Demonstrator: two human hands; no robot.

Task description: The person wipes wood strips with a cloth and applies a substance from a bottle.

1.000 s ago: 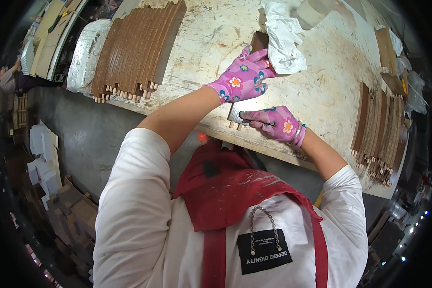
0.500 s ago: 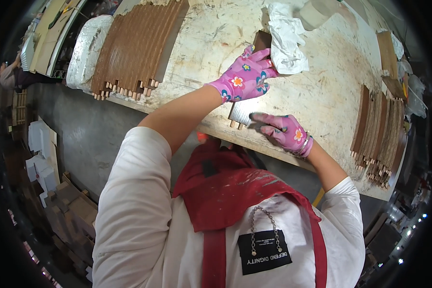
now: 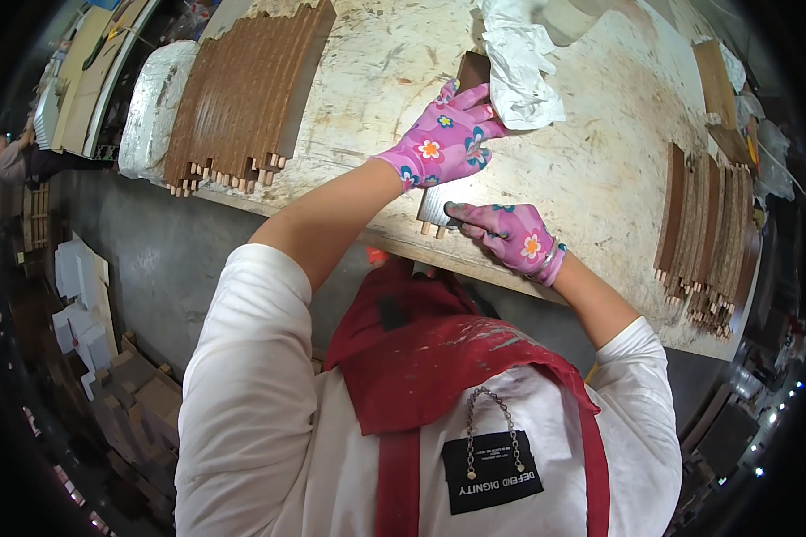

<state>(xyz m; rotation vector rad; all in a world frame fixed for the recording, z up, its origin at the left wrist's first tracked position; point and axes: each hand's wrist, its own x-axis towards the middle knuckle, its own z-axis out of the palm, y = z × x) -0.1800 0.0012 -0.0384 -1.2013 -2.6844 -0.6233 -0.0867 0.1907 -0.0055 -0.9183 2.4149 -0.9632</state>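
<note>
On the worktable lies a dark brown wooden board [image 3: 435, 213] with short dowel pegs at its near end. My left hand [image 3: 443, 141], in a pink flowered glove, lies across it, thumb at the left edge and fingers over the right, gripping it. The glove hides the middle of the board; its far end shows beyond. My right hand [image 3: 510, 236], gloved alike, reaches in from the right. Its outstretched index finger, dark at the tip, touches the board's near end. I see nothing held in that hand.
Crumpled white paper [image 3: 521, 76] lies beside the board's far end. A row of brown doweled boards [image 3: 242, 94] stands at the left by a plastic-wrapped bundle [image 3: 157, 112]. More doweled boards [image 3: 707, 224] stand at the right. The table's front edge [image 3: 501, 279] runs below my hands.
My right hand has moved slightly left, its fingers closer together and its index fingertip now on the board's near end. My left hand keeps its hold. The whole view has shifted a little.
</note>
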